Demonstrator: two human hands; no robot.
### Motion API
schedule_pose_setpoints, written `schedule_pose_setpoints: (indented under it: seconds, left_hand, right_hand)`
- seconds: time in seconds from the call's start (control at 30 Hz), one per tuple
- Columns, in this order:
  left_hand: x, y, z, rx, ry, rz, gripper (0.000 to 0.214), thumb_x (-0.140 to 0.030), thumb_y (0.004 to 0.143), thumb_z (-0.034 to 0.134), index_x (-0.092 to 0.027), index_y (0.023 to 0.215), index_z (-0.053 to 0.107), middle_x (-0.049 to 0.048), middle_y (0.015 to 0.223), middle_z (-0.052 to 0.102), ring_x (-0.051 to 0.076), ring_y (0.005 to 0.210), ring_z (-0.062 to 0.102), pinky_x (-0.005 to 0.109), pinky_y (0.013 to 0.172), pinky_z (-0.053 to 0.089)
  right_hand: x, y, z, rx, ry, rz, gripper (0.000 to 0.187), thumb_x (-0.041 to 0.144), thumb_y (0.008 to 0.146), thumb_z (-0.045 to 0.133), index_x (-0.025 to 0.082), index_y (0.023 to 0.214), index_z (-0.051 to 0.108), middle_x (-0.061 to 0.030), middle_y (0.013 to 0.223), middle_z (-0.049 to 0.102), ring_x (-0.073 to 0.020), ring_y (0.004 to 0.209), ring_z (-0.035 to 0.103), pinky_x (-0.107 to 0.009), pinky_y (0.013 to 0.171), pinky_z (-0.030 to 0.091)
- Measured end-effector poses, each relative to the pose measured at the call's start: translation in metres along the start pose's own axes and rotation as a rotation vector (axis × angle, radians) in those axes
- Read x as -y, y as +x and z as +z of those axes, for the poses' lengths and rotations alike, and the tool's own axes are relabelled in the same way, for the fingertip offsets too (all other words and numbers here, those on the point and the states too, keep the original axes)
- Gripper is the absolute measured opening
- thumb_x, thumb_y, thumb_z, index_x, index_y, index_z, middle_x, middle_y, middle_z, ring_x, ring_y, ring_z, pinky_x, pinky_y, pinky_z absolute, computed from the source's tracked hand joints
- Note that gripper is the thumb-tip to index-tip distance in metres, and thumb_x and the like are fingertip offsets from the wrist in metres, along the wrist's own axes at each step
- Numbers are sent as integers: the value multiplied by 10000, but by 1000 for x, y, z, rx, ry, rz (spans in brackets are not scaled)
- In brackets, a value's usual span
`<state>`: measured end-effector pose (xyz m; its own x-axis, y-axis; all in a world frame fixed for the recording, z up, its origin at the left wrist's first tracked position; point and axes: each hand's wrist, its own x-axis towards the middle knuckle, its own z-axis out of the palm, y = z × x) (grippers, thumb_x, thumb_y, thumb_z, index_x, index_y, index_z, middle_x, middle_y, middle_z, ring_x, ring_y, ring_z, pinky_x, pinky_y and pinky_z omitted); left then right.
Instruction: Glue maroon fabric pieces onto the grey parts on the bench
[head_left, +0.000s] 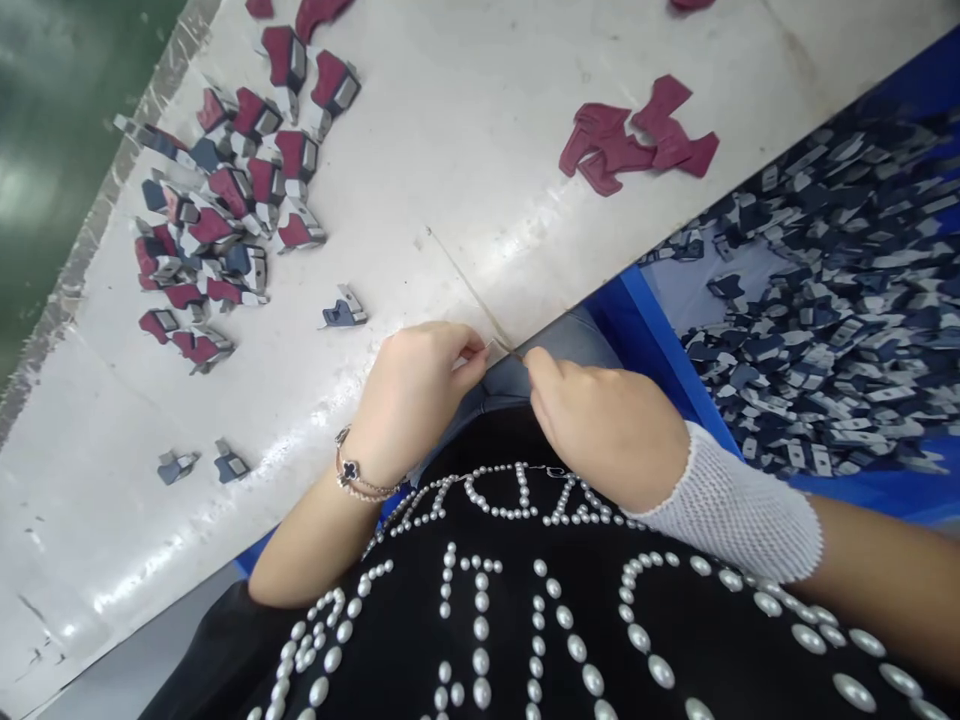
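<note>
My left hand (420,395) and my right hand (600,425) meet at the table's near edge, their fingertips pinching a thin pale thread (469,295) that runs across the white table (420,130). Nearest my left hand lies a small navy-and-grey shoe piece (345,312). Flat maroon cut pieces (637,135) lie in a loose heap at the far right. A large cluster of maroon-and-grey pieces (225,210) covers the left of the table. Whatever the fingertips hide of the thread cannot be seen.
A blue bin (660,340) heaped with navy-and-grey pieces (825,300) stands right of the table. Two more navy pieces (178,466) (231,463) lie at the lower left. Green floor (52,130) shows beyond the table's far left edge.
</note>
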<state>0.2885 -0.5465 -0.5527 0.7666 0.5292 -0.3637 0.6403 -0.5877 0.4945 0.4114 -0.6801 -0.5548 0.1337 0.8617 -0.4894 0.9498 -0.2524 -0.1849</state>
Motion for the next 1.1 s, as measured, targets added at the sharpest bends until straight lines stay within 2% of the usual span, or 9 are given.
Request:
schedule_pose_setpoints:
  seconds: [0.17, 0.27, 0.4, 0.57, 0.67, 0.77, 0.83, 1.1]
  left_hand:
    - [-2, 2, -3, 18, -16, -34, 126, -222, 887, 629, -212, 824, 737, -22, 787, 756, 133, 714, 682, 262, 673, 499]
    - [-5, 3, -4, 35, 2, -53, 136, -216, 894, 616, -208, 843, 741, -24, 800, 759, 123, 716, 682, 245, 659, 496]
    - [-6, 1, -3, 55, 10, -65, 101, -197, 867, 639, -213, 824, 729, -39, 772, 748, 120, 701, 676, 244, 649, 485]
    - [-8, -3, 1, 36, 12, -101, 107, -211, 878, 633, -206, 840, 733, -19, 800, 757, 143, 735, 687, 270, 676, 490]
    - [-8, -3, 3, 24, 38, -102, 127, -217, 882, 624, -200, 841, 743, 4, 826, 766, 165, 743, 688, 290, 660, 483]
    - [-8, -3, 3, 20, 34, -92, 136, -222, 888, 618, -197, 845, 745, 11, 838, 769, 166, 745, 688, 294, 668, 485]
    - [-7, -3, 3, 21, 38, -90, 132, -221, 885, 620, -197, 848, 745, 13, 836, 768, 168, 746, 688, 296, 677, 487]
    - [-12, -2, 1, 59, 104, -82, 143, -206, 890, 601, -186, 847, 737, 32, 836, 761, 186, 752, 687, 301, 652, 463]
  right_hand:
    - [5, 4, 10, 33, -8, -33, 145, 127, 937, 369, 143, 876, 500, -20, 597, 534, -161, 484, 585, -228, 432, 91]
    - [6, 5, 12, 38, -39, -15, 195, 59, 904, 320, 139, 876, 496, -23, 589, 519, -175, 488, 601, -231, 435, 85]
    - [11, 8, 9, 40, -73, 15, 264, 43, 906, 261, 130, 893, 509, -29, 573, 508, -194, 477, 610, -242, 435, 79]
    - [8, 8, 2, 41, -75, 1, 267, 62, 902, 283, 130, 945, 538, -28, 572, 510, -196, 484, 618, -241, 418, 84]
    - [4, 3, 1, 36, -76, -31, 286, 125, 930, 337, 133, 1113, 556, -19, 558, 505, -189, 481, 612, -242, 417, 86]
    - [4, -2, 6, 38, -75, -67, 423, 169, 943, 371, 148, 1353, 473, -19, 579, 536, -190, 502, 623, -250, 430, 82]
    - [6, -3, 10, 43, -76, -77, 481, 143, 930, 360, 148, 1405, 433, -26, 606, 555, -194, 518, 630, -254, 437, 84]
    - [13, 5, 12, 64, -101, -12, 395, 85, 924, 264, 114, 1243, 495, -55, 630, 557, -224, 546, 654, -267, 437, 98]
